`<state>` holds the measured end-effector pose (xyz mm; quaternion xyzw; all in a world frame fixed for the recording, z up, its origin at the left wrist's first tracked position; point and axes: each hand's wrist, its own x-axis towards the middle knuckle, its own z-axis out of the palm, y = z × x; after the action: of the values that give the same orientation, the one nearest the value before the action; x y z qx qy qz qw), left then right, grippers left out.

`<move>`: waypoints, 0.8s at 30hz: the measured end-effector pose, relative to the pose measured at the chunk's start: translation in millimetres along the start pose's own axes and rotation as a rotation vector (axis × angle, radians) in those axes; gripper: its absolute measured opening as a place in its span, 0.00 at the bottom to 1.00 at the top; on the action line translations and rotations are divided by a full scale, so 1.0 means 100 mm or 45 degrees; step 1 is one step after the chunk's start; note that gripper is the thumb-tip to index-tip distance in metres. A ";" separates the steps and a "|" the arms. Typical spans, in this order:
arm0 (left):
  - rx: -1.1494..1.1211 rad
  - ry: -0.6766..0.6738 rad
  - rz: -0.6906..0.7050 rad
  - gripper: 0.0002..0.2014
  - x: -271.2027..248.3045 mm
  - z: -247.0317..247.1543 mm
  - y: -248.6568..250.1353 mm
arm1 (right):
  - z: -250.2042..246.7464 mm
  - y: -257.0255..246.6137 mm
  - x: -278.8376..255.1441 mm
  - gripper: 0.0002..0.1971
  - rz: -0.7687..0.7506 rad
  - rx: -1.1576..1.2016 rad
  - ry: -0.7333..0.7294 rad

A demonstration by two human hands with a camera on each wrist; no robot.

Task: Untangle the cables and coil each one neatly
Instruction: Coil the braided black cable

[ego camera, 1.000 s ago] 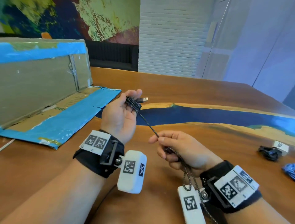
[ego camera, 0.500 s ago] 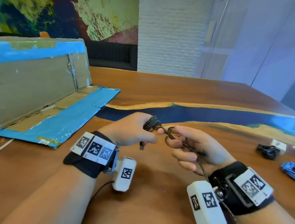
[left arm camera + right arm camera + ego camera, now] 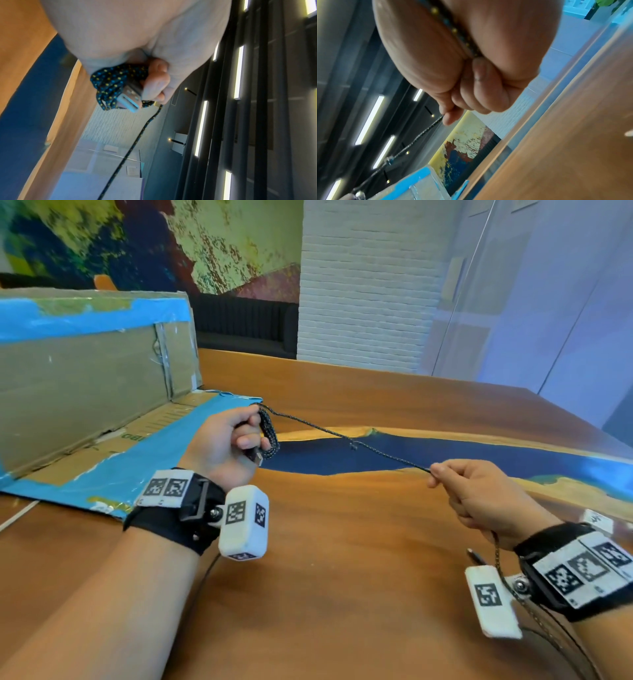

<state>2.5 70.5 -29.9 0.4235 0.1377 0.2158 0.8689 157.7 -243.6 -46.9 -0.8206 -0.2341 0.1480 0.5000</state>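
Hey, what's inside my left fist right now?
The left hand grips several wound loops of black braided cable with blue and yellow flecks, plus its silver USB plug sticking out below. How many loops, and the plug's rear end, are covered by the fingers.

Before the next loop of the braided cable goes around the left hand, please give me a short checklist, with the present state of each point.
1. Coil held firmly: ok. The left hand grips the coil and the USB plug.
2. Free strand gripped: ok. The right hand pinches the braided cable.
3. Strand free of snags: not ok. A small knot or kink sits midway.
4. Strand clear of the table: ok, it hangs in the air.
5. Tail behind the right wrist untangled: cannot tell.
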 end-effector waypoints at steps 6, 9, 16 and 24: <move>-0.110 0.053 0.027 0.15 0.01 0.04 -0.07 | -0.03 0.11 0.02 0.26 0.021 -0.460 -0.048; -0.111 0.031 0.024 0.16 -0.02 0.08 -0.10 | -0.05 0.05 0.01 0.28 -0.003 -0.698 -0.113; -0.272 0.119 0.033 0.15 0.02 0.01 -0.02 | 0.07 -0.02 -0.07 0.09 -0.240 -0.081 -0.235; -0.420 0.300 0.129 0.15 0.10 -0.20 0.19 | 0.12 -0.01 -0.04 0.22 -0.227 -0.098 -0.193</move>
<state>-2.6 99.2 -27.6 0.2537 0.1797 0.3270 0.8924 148.8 -236.5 -51.2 -0.8015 -0.3490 0.1555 0.4601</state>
